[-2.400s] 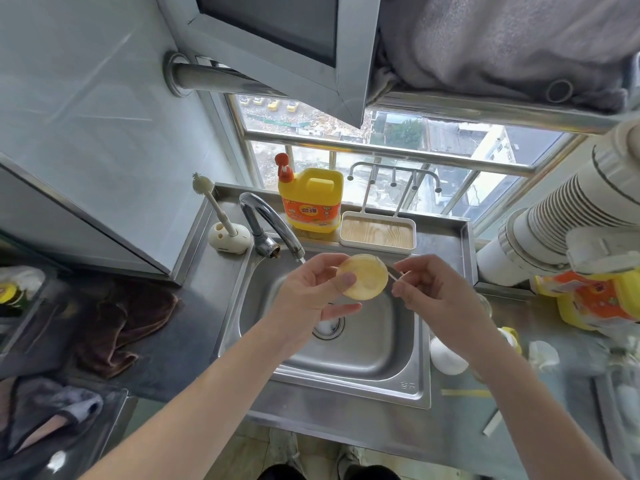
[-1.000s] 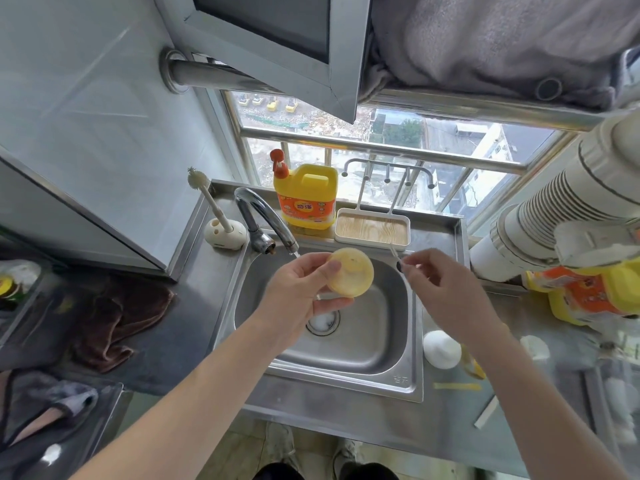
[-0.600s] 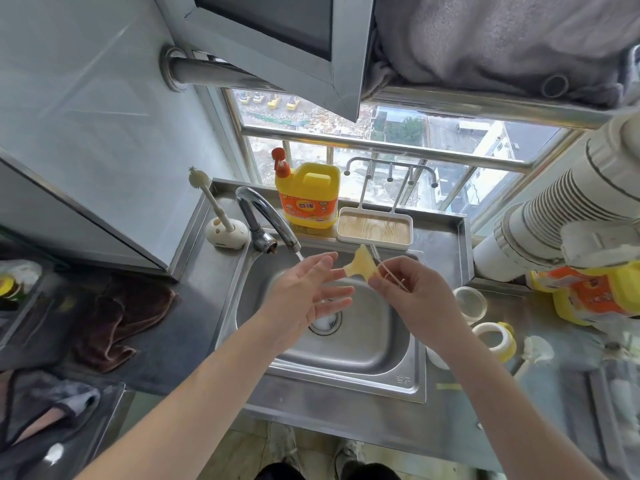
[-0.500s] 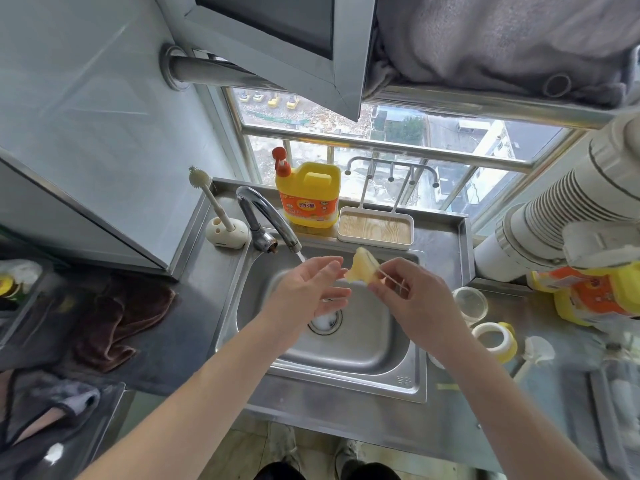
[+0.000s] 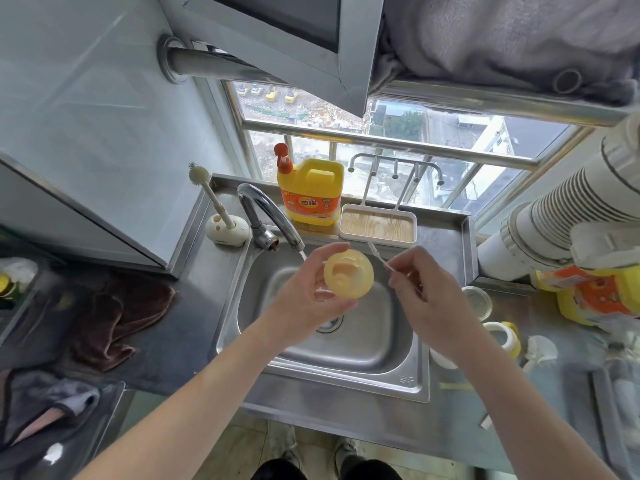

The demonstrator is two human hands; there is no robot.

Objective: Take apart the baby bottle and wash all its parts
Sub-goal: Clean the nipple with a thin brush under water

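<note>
Item one: my left hand point(image 5: 306, 299) is raised over the stainless-steel sink point(image 5: 329, 382), its fingers curled round the rim of the pale yellow round silicone bottle teat point(image 5: 348, 273). The teat is clear of the basin, just right of the spout of the curved chrome tap point(image 5: 266, 216), with one round face turned up to the camera. Item two: my right hand point(image 5: 426, 296) is beside it, with thumb and forefinger pinching the thin pale cleaning brush point(image 5: 379, 257). The brush's bristled tip points up and away, near the teat's edge; I cannot tell whether they touch. Item three, on the steel counter point(image 5: 450, 427) right of the sink: a clear round cap point(image 5: 478, 301) and a white-and-yellow bottle collar point(image 5: 504, 337), lying apart from each other. Item four, along the back ledge: a yellow detergent jug with an orange pump point(image 5: 311, 195), a white tray with a wood-grain floor point(image 5: 377, 228) and a white long-handled brush standing in its holder point(image 5: 218, 216). Item five, on the counter to the left: a crumpled brown cloth point(image 5: 114, 320).
</note>
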